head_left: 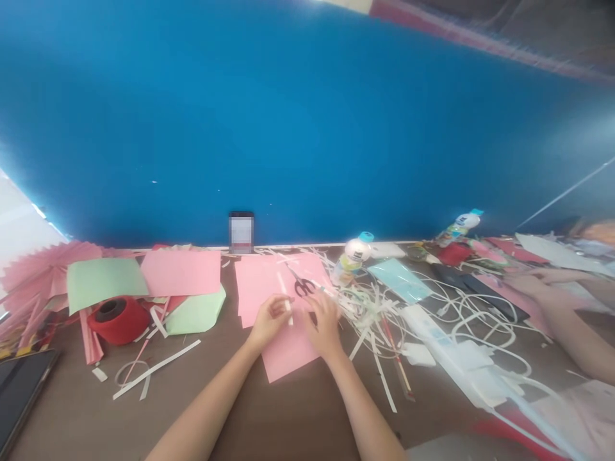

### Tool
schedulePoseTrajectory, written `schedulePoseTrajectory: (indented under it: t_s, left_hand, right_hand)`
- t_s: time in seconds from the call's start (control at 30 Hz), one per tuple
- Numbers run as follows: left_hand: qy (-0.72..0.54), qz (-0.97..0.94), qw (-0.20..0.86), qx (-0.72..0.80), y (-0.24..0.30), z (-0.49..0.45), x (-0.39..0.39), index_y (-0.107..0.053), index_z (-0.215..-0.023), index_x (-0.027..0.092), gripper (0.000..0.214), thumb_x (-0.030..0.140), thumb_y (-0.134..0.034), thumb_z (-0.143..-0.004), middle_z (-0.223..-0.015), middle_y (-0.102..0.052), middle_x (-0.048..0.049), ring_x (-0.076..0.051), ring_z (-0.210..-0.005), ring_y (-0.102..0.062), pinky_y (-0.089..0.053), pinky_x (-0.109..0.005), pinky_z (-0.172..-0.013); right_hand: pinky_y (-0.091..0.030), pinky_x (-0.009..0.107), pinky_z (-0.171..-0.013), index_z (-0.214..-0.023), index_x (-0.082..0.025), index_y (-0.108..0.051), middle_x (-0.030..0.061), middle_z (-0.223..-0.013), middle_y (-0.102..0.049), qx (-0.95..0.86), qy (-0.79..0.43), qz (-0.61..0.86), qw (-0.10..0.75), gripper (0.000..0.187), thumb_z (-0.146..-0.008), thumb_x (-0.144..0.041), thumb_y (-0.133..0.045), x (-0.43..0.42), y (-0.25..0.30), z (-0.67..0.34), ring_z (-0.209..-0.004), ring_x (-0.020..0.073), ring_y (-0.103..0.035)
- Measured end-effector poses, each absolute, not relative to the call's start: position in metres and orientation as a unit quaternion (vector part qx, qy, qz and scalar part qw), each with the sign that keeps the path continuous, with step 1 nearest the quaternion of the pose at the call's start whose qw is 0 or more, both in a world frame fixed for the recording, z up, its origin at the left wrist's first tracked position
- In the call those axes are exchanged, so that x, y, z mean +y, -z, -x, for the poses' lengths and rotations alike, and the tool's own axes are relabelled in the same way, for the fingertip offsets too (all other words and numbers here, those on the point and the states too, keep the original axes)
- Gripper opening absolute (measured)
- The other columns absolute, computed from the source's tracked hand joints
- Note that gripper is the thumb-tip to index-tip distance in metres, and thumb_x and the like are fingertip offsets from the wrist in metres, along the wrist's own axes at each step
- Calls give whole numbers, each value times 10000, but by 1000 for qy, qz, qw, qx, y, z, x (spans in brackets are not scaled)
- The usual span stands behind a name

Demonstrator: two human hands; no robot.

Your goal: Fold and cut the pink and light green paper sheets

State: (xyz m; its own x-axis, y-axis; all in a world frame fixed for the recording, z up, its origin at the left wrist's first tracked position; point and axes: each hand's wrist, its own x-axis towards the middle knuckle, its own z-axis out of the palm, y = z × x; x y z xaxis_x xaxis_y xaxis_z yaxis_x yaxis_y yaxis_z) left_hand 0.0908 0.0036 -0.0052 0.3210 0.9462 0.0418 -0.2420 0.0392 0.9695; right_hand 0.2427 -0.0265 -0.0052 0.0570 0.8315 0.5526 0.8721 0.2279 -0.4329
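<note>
Left hand (273, 315) is pinching a narrow white strip (289, 315) over flat pink paper sheets (289, 360)

At the far left, a black flat-screened tablet (23, 397) is lying on the brown table (283, 422). Behind it, a pink pleated paper fan (50, 272) is spreading out, and a light-green rectangular paper (106, 280) is resting above a round red spool (125, 323) with a dark core. A long white strip (163, 365) is lying nearer the person.

Further right, a dark-framed phone (241, 232) is standing against the blue wall (298, 128). The left hand is closing its thumb and fingertips on the narrow white strip, in front of the phone. Dark-handled scissors (304, 287) are lying on the pink sheets, just beyond the right hand (323, 320). That hand is half curling; whether it is gripping anything, I cannot tell.

To its right, a blue-capped plastic bottle (356, 253) is standing behind tangled white strips (372, 304). A long white power strip (446, 355) is lying beyond them, and at the far right a co-worker's hand (531, 285) is reaching over papers.
</note>
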Motion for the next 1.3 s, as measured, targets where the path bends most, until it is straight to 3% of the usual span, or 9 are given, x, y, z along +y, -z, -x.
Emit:
schedulePoseTrajectory:
  t_s: [0.13,0.27,0.43,0.63,0.77,0.9,1.03,1.13,1.3]
  left_hand:
    - [-421,-512,683,305,10,-93,0,-382,-995,206,473,263,-680,-631,-799,-626,-26,-142,-653,-618,-481,-285,-628]
    - [-384,-533,687,310,10,-92,-1,-370,-997,196,464,262,-668,-647,-735,-630,-20,-161,-687,-633,-474,-312,-687]
    - [-372,-546,681,316,10,-90,0,-402,-989,184,413,269,-646,-667,-709,-646,-33,-186,-738,-639,-470,-331,-712]
    - [-383,-545,678,311,9,-90,-1,-437,-984,169,370,273,-627,-684,-704,-660,-43,-195,-737,-641,-476,-338,-717]
    - [-387,-547,673,313,11,-89,1,-444,-979,166,344,263,-613,-695,-715,-669,-49,-198,-736,-643,-478,-341,-728]
    - [-420,-529,665,319,17,-89,4,-439,-951,167,315,278,-603,-705,-752,-674,-59,-198,-753,-643,-480,-336,-732]
    - [-454,-520,650,317,19,-89,4,-411,-950,177,319,275,-599,-711,-774,-672,-55,-176,-754,-641,-478,-308,-726]
    - [-479,-526,623,324,17,-90,1,-370,-968,193,332,263,-585,-725,-786,-673,-46,-167,-774,-643,-475,-304,-745]
    - [-471,-582,556,361,13,-91,-5,-347,-995,206,315,222,-543,-749,-819,-682,-51,-169,-800,-646,-474,-311,-766]
  right_hand:
    - [-427,396,-784,-1101,-227,-504,74,-968,-616,-643,-140,586,472,344,-769,-316,-516,-24,8,-230,-932,237,-555]
    - [-463,303,-586,-1057,-200,-503,29,-759,-622,-537,-267,566,565,346,-745,-336,-565,-21,9,-231,-647,175,-579]
    - [-480,291,-611,-994,-198,-487,46,-813,-614,-457,-317,537,634,342,-709,-338,-618,-20,8,-234,-683,168,-592]
    - [-480,299,-661,-999,-198,-474,53,-837,-596,-466,-308,535,634,322,-729,-317,-604,-20,10,-234,-732,170,-590]
    - [-478,311,-666,-1136,-209,-412,88,-985,-555,-508,-252,566,598,387,-786,-335,-518,-20,9,-233,-777,172,-574]
    - [-446,359,-728,-1111,-206,-477,133,-1188,-421,-583,-41,608,538,356,-774,-310,-530,-25,5,-233,-875,195,-531]
    - [-374,367,-793,-798,-228,-612,59,-1015,-562,-707,86,548,438,63,-764,-227,-560,-30,2,-234,-860,190,-538]
    - [-355,330,-762,-779,-230,-624,25,-857,-616,-739,109,533,399,82,-774,-194,-551,-30,2,-234,-819,171,-553]
    - [-341,300,-717,-798,-215,-633,16,-803,-630,-746,118,528,388,105,-790,-185,-533,-29,3,-235,-759,150,-549]
